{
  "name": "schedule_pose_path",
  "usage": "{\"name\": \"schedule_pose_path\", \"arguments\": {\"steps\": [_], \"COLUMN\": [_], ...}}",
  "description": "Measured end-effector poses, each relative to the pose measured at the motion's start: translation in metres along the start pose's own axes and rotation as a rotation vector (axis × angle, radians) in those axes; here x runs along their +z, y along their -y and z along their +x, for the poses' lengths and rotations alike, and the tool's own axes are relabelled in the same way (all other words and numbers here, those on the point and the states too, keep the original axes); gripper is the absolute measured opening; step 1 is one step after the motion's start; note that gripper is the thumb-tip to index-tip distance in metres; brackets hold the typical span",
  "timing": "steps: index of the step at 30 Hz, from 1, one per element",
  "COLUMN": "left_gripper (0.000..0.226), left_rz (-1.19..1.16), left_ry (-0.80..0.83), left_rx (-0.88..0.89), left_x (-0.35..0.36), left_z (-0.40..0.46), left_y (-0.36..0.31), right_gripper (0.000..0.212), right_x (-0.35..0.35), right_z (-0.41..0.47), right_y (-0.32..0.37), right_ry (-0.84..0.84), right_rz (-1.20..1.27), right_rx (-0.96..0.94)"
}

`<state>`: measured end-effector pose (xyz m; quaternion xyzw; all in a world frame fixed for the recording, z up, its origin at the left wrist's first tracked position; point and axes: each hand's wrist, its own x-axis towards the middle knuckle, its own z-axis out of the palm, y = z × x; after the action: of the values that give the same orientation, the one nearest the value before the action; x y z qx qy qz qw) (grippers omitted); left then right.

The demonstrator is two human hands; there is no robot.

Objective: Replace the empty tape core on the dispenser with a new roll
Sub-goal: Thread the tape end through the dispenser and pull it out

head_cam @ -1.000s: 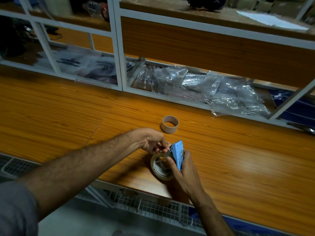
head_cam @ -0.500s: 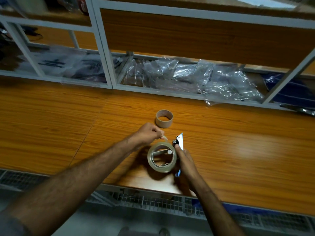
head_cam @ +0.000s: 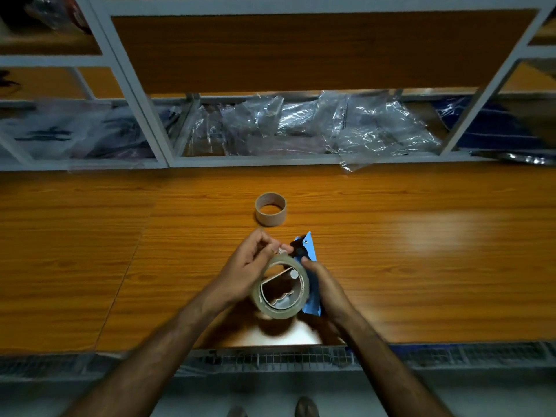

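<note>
Your new roll of clear tape (head_cam: 281, 288) already sits on the blue dispenser (head_cam: 310, 272), held up above the near edge of the wooden bench (head_cam: 421, 266). The empty cardboard core (head_cam: 270, 209) stands on end on the bench just beyond the dispenser, clear of both hands.

Your right hand (head_cam: 326, 288) is wrapped around the dispenser's handle side, thumb pressed near the top of the roll. Your left hand (head_cam: 249, 266) is closed in a pinch at the top of the roll, next to the dispenser's black roller; it looks to be holding the loose tape end, though the strip itself is too fine to make out.

Judging by looks, the roll is light and stiff across its width, so the dispenser frame can take a firm grip. The free end is the awkward part: thin, limp and sticky on one face, likely to fold on itself or cling back to the roll. Keep hold of it by the very tip, taut, and guide it over the roller toward the cutting edge.
</note>
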<state>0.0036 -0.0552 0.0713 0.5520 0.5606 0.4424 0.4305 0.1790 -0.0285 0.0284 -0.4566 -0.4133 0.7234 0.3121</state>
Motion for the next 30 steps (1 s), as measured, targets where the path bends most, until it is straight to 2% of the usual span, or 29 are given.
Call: {"name": "schedule_pose_path", "arguments": {"steps": [3,8,11,16,19,21,30], "left_gripper": [0.013,0.011,0.012,0.011,0.010,0.010,0.009], "left_rz": [-0.021,-0.026,-0.030,0.025,0.086,0.145,0.275], "left_ry": [-0.063,-0.156,-0.213,-0.387,-0.461,-0.453,-0.292], "left_rx": [0.020,0.050,0.056,0.060,0.047,0.049,0.096], "left_x": [0.008,0.016,0.020,0.031,0.031,0.028,0.020], "left_z": [-0.010,-0.022,-0.025,-0.031,-0.034,-0.036,-0.045], "left_y": [-0.002,-0.009,-0.012,-0.020,-0.022,-0.025,-0.044], "right_gripper": [0.063,0.085,0.085,0.073,0.047,0.042,0.046], "right_x": [-0.008,-0.014,-0.013,-0.011,-0.012,-0.012,-0.001], "right_z": [0.001,0.000,-0.001,-0.002,-0.004,-0.005,-0.018], "right_y": [0.002,0.003,0.005,0.011,0.011,0.010,0.016], "right_ry": [0.031,0.060,0.071,0.085,0.119,0.125,0.083], "right_rz": [0.057,0.077,0.054,0.017,-0.024,-0.072,-0.186], "right_rx": [0.029,0.037,0.025,-0.030,-0.074,-0.090,-0.088]}}
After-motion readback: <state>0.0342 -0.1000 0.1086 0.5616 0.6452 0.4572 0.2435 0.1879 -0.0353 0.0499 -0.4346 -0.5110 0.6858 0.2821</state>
